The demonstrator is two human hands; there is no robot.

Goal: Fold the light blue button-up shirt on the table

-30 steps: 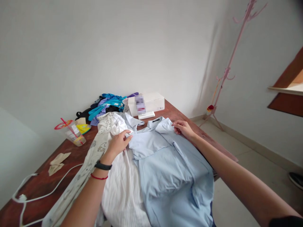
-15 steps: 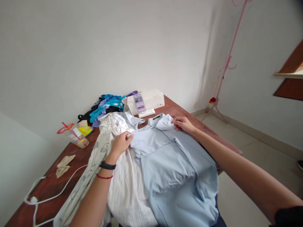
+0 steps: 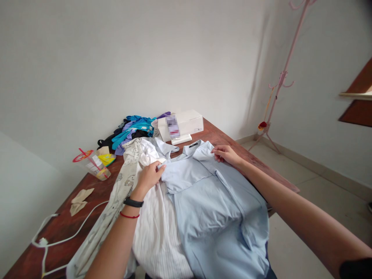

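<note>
Reddish-brown table (image 3: 214,135); light-blue shirt (image 3: 215,201) collared, wrinkled.

blue shirt (image 3: 209,205): smooth matt cloth; table (image 3: 72,226): wood; cup (image 3: 100,170): clear plastic; box (image 3: 190,124): matt card

Shirt (image 3: 209,205): plain light blue. Striped cloth (image 3: 158,232): white, thin darker stripes. Printed cloth (image 3: 113,209): off-white, grey figures. Clothes pile (image 3: 135,126): turquoise, lilac, black. Worktop (image 3: 215,131): reddish brown. Box (image 3: 190,123): white. Stand (image 3: 282,78): pink. Wristband (image 3: 133,202): black.
</note>
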